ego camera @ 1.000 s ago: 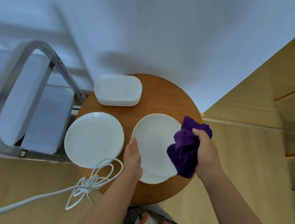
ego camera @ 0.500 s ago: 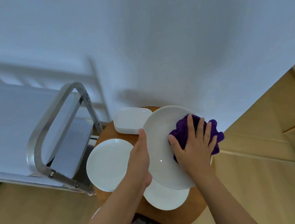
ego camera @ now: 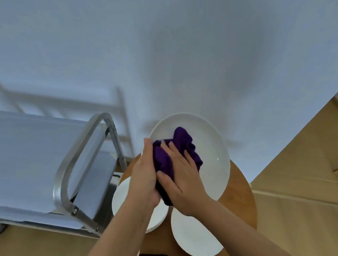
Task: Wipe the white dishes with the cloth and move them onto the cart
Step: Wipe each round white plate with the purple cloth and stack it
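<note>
1. One view only, the head camera, looked down on a round wooden counter [ego camera: 239,193] in the lower centre of the frame.
2. Held raised and tilted at centre frame was a white plate [ego camera: 211,154], its hollow face turned toward the person, presumably so the cloth could reach the whole surface.
3. At the plate's left rim was the left hand [ego camera: 143,177], its thumb along the edge; the fingers [ego camera: 147,145] I could see lay fairly straight, and the rest were hidden behind the plate, so I judged it was steadying the dish from that side.
4. Pressing a bunched purple cloth [ego camera: 179,148] against the plate's face was the right hand [ego camera: 183,181], its fingers [ego camera: 173,148] spread flat over the fabric, a hold suited to rubbing rather than lifting.
5. Two more white plates lay flat on the counter: one at lower left [ego camera: 121,195], partly hidden by the left forearm, and one at lower centre [ego camera: 194,237]; both held nothing.
6. At the left of the frame stood the metal cart [ego camera: 82,159], its top shelf covered by a pale sheet and bearing no dish, so by my judgement none had been moved yet.
</note>
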`<state>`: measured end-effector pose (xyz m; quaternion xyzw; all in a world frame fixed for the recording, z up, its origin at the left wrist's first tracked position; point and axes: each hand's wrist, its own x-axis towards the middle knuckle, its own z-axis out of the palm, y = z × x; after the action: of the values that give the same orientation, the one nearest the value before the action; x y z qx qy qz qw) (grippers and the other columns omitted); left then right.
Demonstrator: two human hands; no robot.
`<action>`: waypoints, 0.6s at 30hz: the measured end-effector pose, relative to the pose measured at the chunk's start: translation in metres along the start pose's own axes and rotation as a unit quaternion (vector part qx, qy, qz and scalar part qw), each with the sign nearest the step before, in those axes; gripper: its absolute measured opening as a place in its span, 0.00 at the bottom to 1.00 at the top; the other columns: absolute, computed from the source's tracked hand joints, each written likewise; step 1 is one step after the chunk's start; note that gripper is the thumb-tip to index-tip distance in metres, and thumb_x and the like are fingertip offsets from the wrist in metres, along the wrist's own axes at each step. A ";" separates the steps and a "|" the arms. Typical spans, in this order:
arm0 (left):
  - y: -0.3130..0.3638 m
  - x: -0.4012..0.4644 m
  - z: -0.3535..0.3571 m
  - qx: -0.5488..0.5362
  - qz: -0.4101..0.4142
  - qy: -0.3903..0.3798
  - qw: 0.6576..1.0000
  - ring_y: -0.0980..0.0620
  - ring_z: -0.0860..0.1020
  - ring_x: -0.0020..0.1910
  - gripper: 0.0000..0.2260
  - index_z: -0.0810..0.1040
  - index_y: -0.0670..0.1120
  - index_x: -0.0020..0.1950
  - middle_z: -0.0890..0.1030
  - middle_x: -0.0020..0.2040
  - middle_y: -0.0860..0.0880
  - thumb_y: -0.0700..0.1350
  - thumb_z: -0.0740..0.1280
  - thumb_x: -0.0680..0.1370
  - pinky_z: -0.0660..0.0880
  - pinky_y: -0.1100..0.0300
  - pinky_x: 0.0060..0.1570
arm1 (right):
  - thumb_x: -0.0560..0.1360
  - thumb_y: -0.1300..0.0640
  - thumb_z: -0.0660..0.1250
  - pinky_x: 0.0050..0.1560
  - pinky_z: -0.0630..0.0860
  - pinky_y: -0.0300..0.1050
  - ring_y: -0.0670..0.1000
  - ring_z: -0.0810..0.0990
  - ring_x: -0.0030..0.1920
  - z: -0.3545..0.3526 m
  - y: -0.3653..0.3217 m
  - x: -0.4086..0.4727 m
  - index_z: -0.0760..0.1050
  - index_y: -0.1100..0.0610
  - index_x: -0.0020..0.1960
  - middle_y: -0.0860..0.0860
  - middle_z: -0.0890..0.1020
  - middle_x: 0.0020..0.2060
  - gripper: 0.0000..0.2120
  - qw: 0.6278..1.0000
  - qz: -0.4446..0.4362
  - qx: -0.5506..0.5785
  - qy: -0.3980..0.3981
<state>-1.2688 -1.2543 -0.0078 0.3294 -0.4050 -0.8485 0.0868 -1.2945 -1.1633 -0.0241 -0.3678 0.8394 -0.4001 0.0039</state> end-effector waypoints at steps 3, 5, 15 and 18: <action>0.005 0.000 -0.011 -0.032 -0.032 -0.007 0.999 0.47 0.84 0.38 0.25 0.82 0.46 0.49 0.86 0.42 0.44 0.67 0.63 0.72 0.80 0.56 0.28 | 0.74 0.38 0.49 0.73 0.37 0.38 0.34 0.49 0.73 -0.004 -0.002 -0.004 0.58 0.49 0.75 0.44 0.65 0.73 0.32 0.998 -0.016 0.006 -0.064; 0.007 0.001 -0.017 -0.047 -0.051 -0.022 0.997 0.44 0.84 0.40 0.27 0.82 0.44 0.49 0.85 0.43 0.42 0.68 0.64 0.70 0.80 0.54 0.30 | 0.74 0.37 0.51 0.73 0.37 0.38 0.33 0.49 0.72 -0.010 0.000 -0.007 0.60 0.48 0.74 0.43 0.66 0.72 0.31 0.994 -0.041 -0.003 -0.102; 0.030 0.013 -0.031 -0.006 -0.049 -0.064 0.997 0.40 0.79 0.57 0.37 0.76 0.47 0.64 0.81 0.58 0.42 0.69 0.65 0.63 0.75 0.43 0.57 | 0.70 0.40 0.65 0.50 0.70 0.36 0.43 0.79 0.40 -0.060 0.027 -0.033 0.79 0.53 0.47 0.44 0.82 0.37 0.17 0.968 -0.160 -0.174 -0.084; 0.031 0.009 -0.030 0.072 -0.039 -0.044 0.996 0.41 0.80 0.54 0.37 0.78 0.47 0.62 0.83 0.55 0.43 0.70 0.66 0.61 0.75 0.42 0.57 | 0.69 0.39 0.65 0.34 0.64 0.35 0.41 0.69 0.29 -0.078 0.031 -0.024 0.71 0.49 0.36 0.41 0.71 0.27 0.15 0.964 -0.093 -0.244 -0.051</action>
<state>-1.2608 -1.2976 -0.0026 0.3128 -0.4548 -0.8338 0.0117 -1.3196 -1.0829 0.0011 -0.4536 0.8725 -0.1629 -0.0806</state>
